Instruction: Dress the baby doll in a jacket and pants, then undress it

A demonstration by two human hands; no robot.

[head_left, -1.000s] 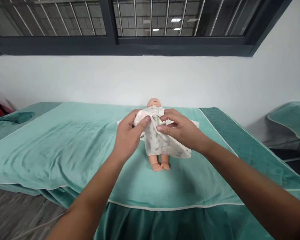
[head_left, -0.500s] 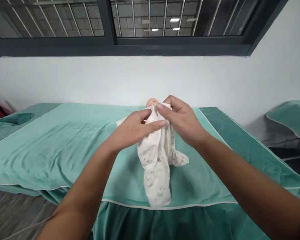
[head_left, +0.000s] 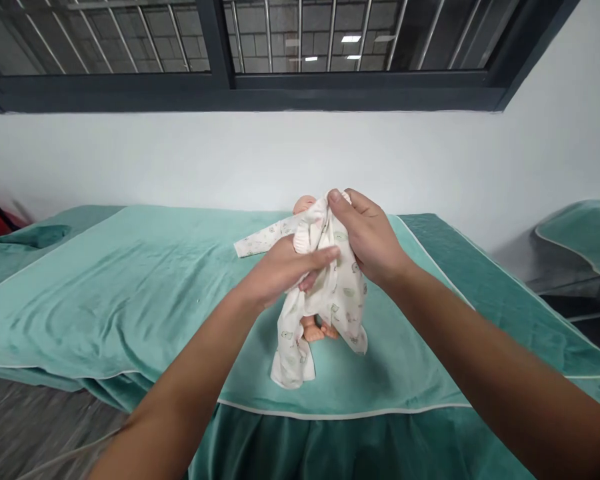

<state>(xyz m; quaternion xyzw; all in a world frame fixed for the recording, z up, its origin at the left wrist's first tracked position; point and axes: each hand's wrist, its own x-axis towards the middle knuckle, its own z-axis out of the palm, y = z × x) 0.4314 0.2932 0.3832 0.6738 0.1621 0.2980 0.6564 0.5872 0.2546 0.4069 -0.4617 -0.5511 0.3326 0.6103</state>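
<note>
Head view: both hands hold a printed baby romper (head_left: pixel 337 297) above the doll (head_left: pixel 304 203), which lies near the far edge of the teal bed (head_left: pixel 130 300). The left hand (head_left: pixel 280 270) pinches the cloth at its middle, and the right hand (head_left: pixel 373 240) has its fingers closed on the collar. The dangling romper leg could snag the doll's feet and drag the doll. No writing is legible.

Both bare forearms are reaching forward from the lower corners and converging at the middle. The left hand (head_left: pixel 283 267) is sitting slightly lower, its back facing up, with thumb and fingers pinching closed and pointing to the right. The right hand (head_left: pixel 370 237) is hovering a little higher, its wrist bending downward, its fingers curling shut in a tight grip. The two hands are meeting at the fingertips.
</note>
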